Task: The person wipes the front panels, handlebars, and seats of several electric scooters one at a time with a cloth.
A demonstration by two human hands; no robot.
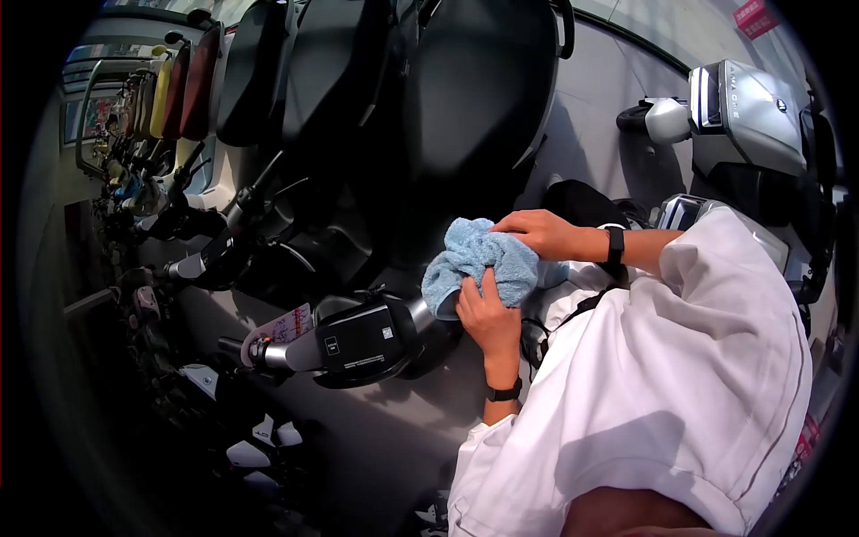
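A light blue towel [465, 268] is bunched up between my two hands, in front of the white shirt. My left hand [488, 315] grips its lower side, the fingertips pressed into the folds. From the right, my right hand [541, 234] holds the upper edge, with its fingers partly hidden by the cloth. Just beyond the towel is a scooter with a broad black seat [479, 89]. Its handlebar end, with a black display panel [362, 345], lies to the left of my left hand.
More scooters stand in a row to the left, among them ones with a yellow seat [163, 98] and a dark red seat [201, 85]. A silver scooter [747, 116] is at the upper right. Grey tiled floor [595, 67] shows between them.
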